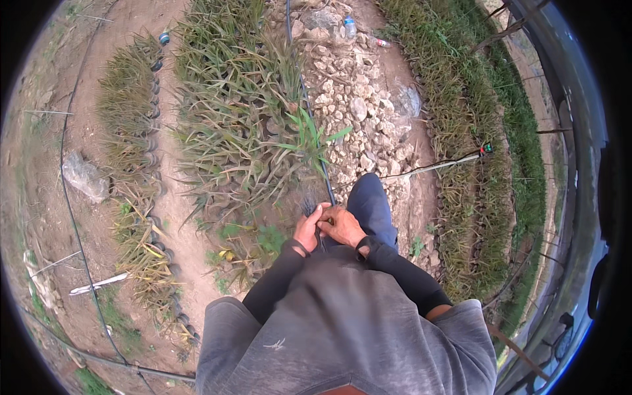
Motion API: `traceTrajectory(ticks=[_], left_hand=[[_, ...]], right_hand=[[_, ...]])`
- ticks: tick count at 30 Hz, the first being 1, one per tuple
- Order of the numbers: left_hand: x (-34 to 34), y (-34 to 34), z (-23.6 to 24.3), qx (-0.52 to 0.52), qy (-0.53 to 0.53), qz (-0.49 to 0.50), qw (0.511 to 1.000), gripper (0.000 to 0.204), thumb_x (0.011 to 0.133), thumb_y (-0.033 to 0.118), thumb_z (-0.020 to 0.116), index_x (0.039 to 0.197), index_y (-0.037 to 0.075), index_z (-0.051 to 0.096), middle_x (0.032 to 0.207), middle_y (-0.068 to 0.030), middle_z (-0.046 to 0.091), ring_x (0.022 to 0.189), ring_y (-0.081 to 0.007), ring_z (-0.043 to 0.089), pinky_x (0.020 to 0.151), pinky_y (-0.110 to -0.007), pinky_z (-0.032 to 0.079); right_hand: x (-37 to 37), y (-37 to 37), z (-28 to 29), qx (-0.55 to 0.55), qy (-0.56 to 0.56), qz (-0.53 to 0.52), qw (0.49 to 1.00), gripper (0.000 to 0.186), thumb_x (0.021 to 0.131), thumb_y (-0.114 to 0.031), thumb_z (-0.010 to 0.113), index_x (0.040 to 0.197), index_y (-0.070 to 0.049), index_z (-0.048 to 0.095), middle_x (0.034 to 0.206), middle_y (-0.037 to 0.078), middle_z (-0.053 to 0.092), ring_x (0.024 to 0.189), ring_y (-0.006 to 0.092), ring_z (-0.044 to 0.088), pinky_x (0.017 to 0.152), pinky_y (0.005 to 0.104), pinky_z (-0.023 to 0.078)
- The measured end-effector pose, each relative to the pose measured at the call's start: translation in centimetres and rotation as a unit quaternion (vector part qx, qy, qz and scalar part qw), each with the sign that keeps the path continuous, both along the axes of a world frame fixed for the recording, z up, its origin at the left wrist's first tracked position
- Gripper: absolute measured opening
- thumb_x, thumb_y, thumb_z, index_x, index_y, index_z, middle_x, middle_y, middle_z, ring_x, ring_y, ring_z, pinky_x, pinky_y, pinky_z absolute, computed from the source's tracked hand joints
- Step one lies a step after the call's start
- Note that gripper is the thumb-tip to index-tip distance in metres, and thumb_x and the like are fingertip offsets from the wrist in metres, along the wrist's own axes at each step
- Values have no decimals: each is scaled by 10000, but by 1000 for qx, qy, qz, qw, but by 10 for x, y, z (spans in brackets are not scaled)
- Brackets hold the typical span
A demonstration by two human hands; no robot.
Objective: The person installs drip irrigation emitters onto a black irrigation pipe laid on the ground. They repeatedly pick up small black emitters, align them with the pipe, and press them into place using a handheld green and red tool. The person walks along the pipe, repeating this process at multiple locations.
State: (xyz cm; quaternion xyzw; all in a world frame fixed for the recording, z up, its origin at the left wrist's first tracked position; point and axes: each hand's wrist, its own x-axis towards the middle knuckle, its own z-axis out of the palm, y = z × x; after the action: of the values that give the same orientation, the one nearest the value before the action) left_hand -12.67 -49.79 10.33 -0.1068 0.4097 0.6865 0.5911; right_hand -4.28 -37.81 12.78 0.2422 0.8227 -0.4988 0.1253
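Spiky plants [230, 118], dense, left; jagged pale rocks [359, 108], right, partly blocked by the knee [370, 197]; smooth black hose [328, 187] between. Left hand [307, 229] and right hand [343, 226] meet at its near visible end, fingers curled; what they grip cannot be told. Far: clear bottle [349, 27].

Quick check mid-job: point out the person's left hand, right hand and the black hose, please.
Left hand [307, 229]: head view, middle of the hand.
Right hand [345, 227]: head view, middle of the hand.
Black hose [328, 185]: head view, stretch just above the hands.
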Motion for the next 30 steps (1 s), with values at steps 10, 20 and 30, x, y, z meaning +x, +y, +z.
traceTrajectory(ticks=[10,20,30], left_hand=[[-7,30,1,-10,-38,53,998,329,941,327,559,1142,69,599,996,-37,671,727,-101,586,534,-233,393],[-59,124,-25,-66,-33,19,997,366,954,314,544,1172,23,578,1015,-51,655,714,-112,578,539,-245,435],[-139,358,2,-156,-32,16,987,275,913,245,616,1102,45,608,1012,-55,651,840,-165,631,656,-291,506]], right_hand=[[-31,37,28,-58,-5,-14,998,181,776,-165,699,733,7,664,722,103,672,801,211,647,757,336,490],[-64,137,-47,-351,0,-106,930,137,832,-19,657,712,39,627,849,88,647,803,132,585,774,299,463],[-142,346,-6,-184,-18,-195,963,165,830,-125,610,853,38,614,712,92,638,640,163,605,611,308,485]])
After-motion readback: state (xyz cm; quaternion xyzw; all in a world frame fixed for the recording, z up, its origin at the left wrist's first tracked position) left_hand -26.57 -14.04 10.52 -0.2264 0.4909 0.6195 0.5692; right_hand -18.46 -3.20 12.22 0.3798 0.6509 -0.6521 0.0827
